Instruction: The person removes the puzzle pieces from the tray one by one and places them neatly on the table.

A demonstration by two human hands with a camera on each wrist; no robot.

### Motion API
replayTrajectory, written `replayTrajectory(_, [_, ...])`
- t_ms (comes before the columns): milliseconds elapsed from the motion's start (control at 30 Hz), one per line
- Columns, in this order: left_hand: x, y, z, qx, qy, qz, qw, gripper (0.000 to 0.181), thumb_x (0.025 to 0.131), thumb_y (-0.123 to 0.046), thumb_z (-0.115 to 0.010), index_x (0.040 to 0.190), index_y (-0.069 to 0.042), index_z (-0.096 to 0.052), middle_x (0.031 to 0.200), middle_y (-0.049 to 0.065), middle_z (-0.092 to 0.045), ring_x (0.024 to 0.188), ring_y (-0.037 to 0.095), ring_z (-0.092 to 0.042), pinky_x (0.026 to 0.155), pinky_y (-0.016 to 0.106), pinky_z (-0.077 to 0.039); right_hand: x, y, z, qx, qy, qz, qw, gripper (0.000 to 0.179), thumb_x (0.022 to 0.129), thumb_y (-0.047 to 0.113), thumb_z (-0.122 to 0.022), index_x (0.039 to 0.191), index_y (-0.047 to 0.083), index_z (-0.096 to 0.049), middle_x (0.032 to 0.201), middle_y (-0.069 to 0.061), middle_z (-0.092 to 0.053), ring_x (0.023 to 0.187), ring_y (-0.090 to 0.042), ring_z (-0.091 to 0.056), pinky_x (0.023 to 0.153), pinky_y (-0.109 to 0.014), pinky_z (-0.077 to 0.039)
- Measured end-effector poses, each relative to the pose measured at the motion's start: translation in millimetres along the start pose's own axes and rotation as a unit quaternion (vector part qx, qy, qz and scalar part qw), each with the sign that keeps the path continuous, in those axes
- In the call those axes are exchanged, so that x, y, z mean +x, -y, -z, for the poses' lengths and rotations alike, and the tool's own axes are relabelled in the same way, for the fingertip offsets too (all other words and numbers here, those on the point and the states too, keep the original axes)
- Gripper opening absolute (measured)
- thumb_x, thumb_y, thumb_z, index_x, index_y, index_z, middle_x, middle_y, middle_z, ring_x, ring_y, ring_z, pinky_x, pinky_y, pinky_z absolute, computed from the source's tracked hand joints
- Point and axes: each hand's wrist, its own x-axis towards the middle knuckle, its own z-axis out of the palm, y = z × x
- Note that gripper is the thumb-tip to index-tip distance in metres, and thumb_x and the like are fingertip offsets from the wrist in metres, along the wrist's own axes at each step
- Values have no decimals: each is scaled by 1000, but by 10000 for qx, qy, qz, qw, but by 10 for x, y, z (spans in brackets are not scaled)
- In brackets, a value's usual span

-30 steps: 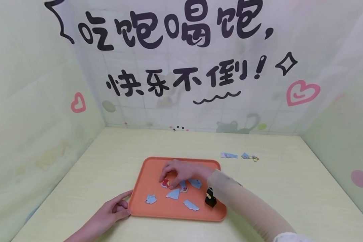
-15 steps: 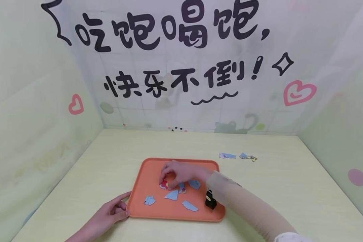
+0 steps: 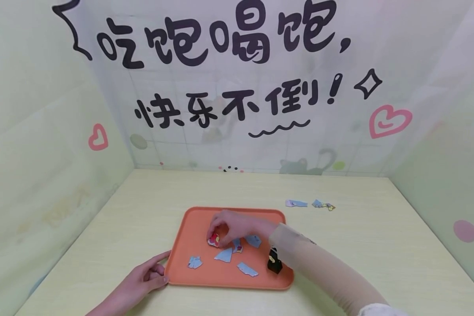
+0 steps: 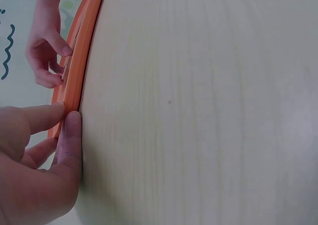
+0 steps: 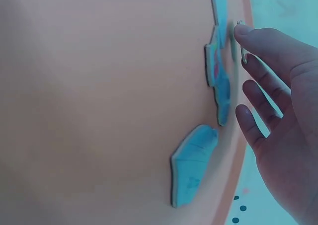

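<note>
An orange tray (image 3: 229, 281) lies on the table, holding several flat, pale-blue puzzle pieces (image 3: 224, 255). My left hand (image 3: 144, 276) grips the tray's left edge near its front corner, and the left wrist view shows the thumb and fingers pinching the orange rim (image 4: 74, 81). Over the middle of the tray, my right hand (image 3: 237, 224) pinches a red-and-yellow puzzle piece (image 3: 213, 239) between thumb and fingertips. That piece appears edge-on as a thin strip (image 5: 243, 51) in the right wrist view, where the other fingers are spread apart.
A small black object (image 3: 274, 263) with pale and yellow marks sits at the tray's right side, below my right forearm. Behind the tray to the right, a blue strip piece (image 3: 296, 203) and some joined pieces (image 3: 323, 205) lie on the table. A printed wall (image 3: 237, 149) encloses the back.
My right thumb and fingertips have closed on the red piece, which has tilted up a little. The left hand keeps its place at the tray. The head view has shifted slightly.
</note>
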Motion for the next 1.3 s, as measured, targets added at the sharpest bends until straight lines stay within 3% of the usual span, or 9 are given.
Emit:
replayTrajectory(200, [-3,-4,-1,70,-22,-28,10000,72,93,-8,-65,151,9,-27,104,12,-53,77,3,-50,69,19,-48,-43,8,66,367,-219,-234,9988,23,88,19,-75,108,30,-73,112,14,-63,114,-14,-49,96,-26,-46])
replayTrajectory(433, [0,3,3,149,-61,-36,9999,71,93,-9,-65,151,8,-28,103,12,-54,77,3,-50,69,19,-48,-63,10,201,42,-363,-72,9993,23,89,20,-74,111,25,-72,112,11,-63,116,-14,-50,98,-27,-46])
replayTrajectory(733, [7,15,7,240,-76,-5,9997,71,93,-9,-65,151,8,-29,102,11,-54,76,3,-50,69,18,-47,-176,3,416,229,-831,-344,9957,25,89,22,-74,114,25,-72,115,9,-61,119,-19,-48,99,-34,-48])
replayTrajectory(900, [6,25,8,246,-63,-11,9997,71,93,-10,-65,151,7,-29,103,11,-55,77,3,-50,70,18,-47,-289,-45,560,380,-1243,-382,9908,27,88,23,-74,115,24,-72,117,8,-62,120,-25,-50,102,-47,-46])
replayTrajectory(1100, [8,37,7,184,-23,-57,9998,71,93,-9,-65,151,8,-28,103,11,-55,78,3,-50,70,18,-48,-462,-96,752,226,-1772,-529,9825,29,86,25,-76,114,26,-72,113,11,-63,110,-10,-52,98,-37,-46])
replayTrajectory(1300, [11,39,10,164,-17,-29,9999,71,93,-9,-65,151,8,-28,103,11,-55,78,4,-50,70,19,-48,-679,-180,906,272,-2174,-738,9729,30,86,22,-76,115,22,-72,113,6,-63,111,-18,-53,97,-40,-45])
